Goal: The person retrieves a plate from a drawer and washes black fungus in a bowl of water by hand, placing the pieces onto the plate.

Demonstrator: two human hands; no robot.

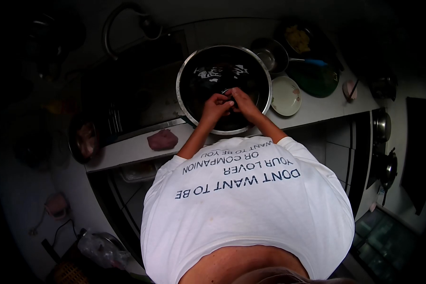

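Your L hand [216, 107] & R hand [244, 102] curl together inside the steel basin [179, 87], just 6 o'clock of centre; can't tell if they grip anything. Basin's round, no long axis; both hands abt equally near. Dark water [213, 75] stretches widest toward 12; forearms [197, 137] cross the rim approx 4 & 7. Plate [286, 96] sits just outside at 3, nearer R; saucepan [269, 54] at 2.
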